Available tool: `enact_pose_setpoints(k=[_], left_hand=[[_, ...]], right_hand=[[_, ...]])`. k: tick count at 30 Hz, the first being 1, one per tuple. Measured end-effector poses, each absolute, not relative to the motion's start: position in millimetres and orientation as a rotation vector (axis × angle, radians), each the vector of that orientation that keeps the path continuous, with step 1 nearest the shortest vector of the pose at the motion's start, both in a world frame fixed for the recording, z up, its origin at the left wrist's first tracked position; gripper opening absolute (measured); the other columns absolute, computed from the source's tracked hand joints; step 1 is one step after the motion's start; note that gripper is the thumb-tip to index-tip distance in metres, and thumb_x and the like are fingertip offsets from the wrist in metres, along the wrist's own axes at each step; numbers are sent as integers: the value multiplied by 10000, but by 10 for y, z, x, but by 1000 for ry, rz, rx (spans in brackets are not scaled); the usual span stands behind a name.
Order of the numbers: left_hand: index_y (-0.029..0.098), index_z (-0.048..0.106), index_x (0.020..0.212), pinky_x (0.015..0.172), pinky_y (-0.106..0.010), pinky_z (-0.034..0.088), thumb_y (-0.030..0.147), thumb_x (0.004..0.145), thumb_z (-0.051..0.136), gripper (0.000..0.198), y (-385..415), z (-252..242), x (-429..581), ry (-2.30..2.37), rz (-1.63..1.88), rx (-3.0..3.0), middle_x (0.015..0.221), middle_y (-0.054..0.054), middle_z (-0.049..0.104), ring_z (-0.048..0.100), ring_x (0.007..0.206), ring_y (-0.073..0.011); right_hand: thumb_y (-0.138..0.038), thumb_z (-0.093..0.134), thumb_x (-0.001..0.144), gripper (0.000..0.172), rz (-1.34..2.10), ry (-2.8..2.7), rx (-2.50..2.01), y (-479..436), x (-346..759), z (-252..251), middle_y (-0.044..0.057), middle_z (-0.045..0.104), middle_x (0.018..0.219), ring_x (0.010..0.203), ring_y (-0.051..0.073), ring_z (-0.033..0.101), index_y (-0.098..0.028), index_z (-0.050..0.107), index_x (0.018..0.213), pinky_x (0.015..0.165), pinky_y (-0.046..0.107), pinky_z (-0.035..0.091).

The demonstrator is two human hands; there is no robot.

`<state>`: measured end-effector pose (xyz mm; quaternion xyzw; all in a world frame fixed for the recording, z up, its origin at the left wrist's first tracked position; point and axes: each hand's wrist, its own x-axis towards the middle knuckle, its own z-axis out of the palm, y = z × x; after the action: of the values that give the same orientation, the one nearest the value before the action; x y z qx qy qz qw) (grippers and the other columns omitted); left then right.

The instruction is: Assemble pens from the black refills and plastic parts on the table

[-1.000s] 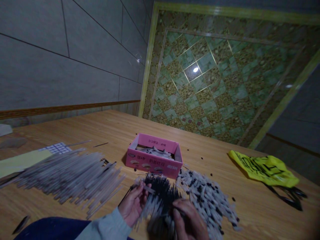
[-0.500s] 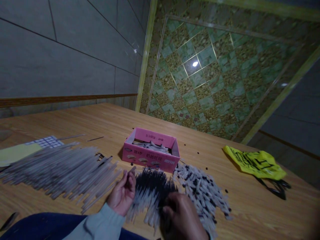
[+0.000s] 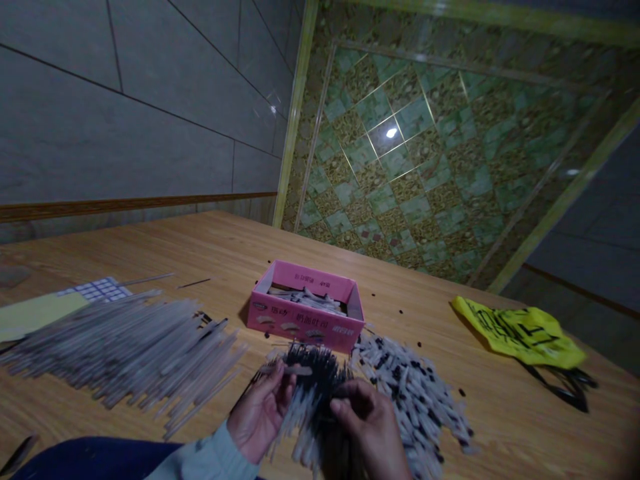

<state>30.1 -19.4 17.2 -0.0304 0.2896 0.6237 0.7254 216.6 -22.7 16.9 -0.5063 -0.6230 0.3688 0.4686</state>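
Observation:
My left hand (image 3: 263,410) pinches a short translucent tube (image 3: 301,370) between thumb and fingers, above a bundle of black-tipped thin sticks (image 3: 313,363). The fingers of my right hand (image 3: 373,417) are closed in a pinch over the right side of that bundle; what they hold, if anything, is too dark to make out. To the right of my right hand spreads a heap of short whitish tubes with black ends (image 3: 407,380). Behind the bundle stands an open pink box (image 3: 300,325), with more whitish tubes inside.
Long translucent tubes (image 3: 130,350) lie in a wide pile at left, near a yellow and checked sheet (image 3: 50,310). At right is a bright yellow bag with black straps (image 3: 520,331). Small black bits dot the wooden table (image 3: 400,280); tiled walls rise behind.
My left hand has moved right, toward my right hand, and the short tube in it now points right over the black tips. My right hand has lifted its fingers slightly.

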Motion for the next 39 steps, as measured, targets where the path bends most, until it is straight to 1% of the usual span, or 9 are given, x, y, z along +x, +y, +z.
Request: enact_pose_setpoints(k=[3,7,15,21,25,28,31,36,39], left_hand=[[95,609,731,447,-179,561,-7,789,516,150,-210,167,330,681,1345,-3,679,-92,719,667,506,-131],[88,602,714,436,-184,551,-8,779,532,136,-232,162,360,716,1305,45,656,-101,719,659,496,-128],[98,612,686,460,-158,539,30,775,569,120,-254,182,374,736,1290,132,640,-79,716,650,500,-101],[100,620,674,464,-156,535,38,766,584,116,-229,156,373,745,1288,134,651,-83,721,647,501,-99],[97,621,688,474,-163,538,47,757,598,88,-226,120,371,754,1282,148,656,-87,722,653,520,-106],[99,617,687,477,-162,535,55,752,609,79,-231,112,373,757,1283,163,643,-81,717,651,519,-103],[105,611,676,470,-156,528,57,740,625,81,-233,125,381,774,1293,185,638,-75,714,646,516,-100],[115,598,663,481,-160,525,85,722,655,87,-226,146,387,790,1300,233,654,-70,712,637,518,-95],[119,598,681,491,-160,521,104,712,670,80,-226,123,384,794,1301,268,651,-63,707,639,532,-97]], right_hand=[[-317,761,622,276,1259,-1165,-964,-217,2128,167,-1,631,644,536,138,582,-178,611,808,484,217,434],[-289,795,596,288,1402,-1058,-865,-250,2064,148,25,679,684,557,140,615,-176,653,820,499,215,459],[-331,807,568,359,1349,-1059,-882,-299,2014,179,56,698,693,558,171,637,-171,694,869,485,249,493],[-346,770,635,323,1384,-1063,-878,-291,1994,222,82,697,697,584,174,645,-142,666,863,537,262,499],[-356,768,630,292,1341,-999,-879,-284,1991,215,48,675,668,552,148,616,-168,617,794,524,231,473],[-321,783,605,242,1162,-1149,-942,-271,2022,201,10,627,626,570,122,563,-164,637,717,524,189,437],[-311,778,608,220,1075,-1186,-982,-278,2020,198,-20,570,572,523,100,514,-166,653,715,489,174,413],[-327,768,612,242,1212,-1076,-966,-308,1950,179,2,615,590,523,147,594,-172,656,761,491,225,473],[-306,758,622,215,1141,-1156,-1016,-303,1969,157,19,629,615,553,160,600,-169,665,759,517,238,485]])
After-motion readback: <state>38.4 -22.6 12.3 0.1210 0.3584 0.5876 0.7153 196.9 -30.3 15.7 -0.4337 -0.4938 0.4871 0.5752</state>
